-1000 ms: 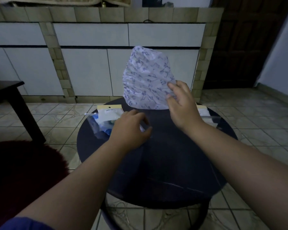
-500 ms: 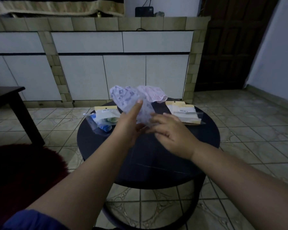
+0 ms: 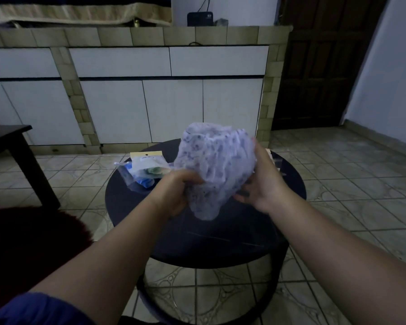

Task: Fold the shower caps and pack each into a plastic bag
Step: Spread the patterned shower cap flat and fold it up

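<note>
Shower cap [image 3: 215,170]: thin, translucent white with blue-purple print, crumpled into a loose bunch, held above round dark worktop [image 3: 204,240]. Gripped by left hand [image 3: 174,193] at lower edge; cupped by right hand [image 3: 260,181] from the side. Packed plastic bags [image 3: 143,171] at rear left.

A shower cap [image 3: 217,167] of thin white, crinkled plastic printed with small blue-purple marks is held up above the round table, bunched into a loose, puffy wad. Its upper part balloons wide, and it narrows to a drooping tail at the bottom. The left hand [image 3: 176,193] grips its lower left edge, and the right hand [image 3: 263,181] holds its right side.

On the table's far left lies a small heap of clear plastic bags [image 3: 142,171] with pale yellow header cards. The top one shows folded blue and green contents. The bags lie flat, overlapping, just beside the held cap.
</note>
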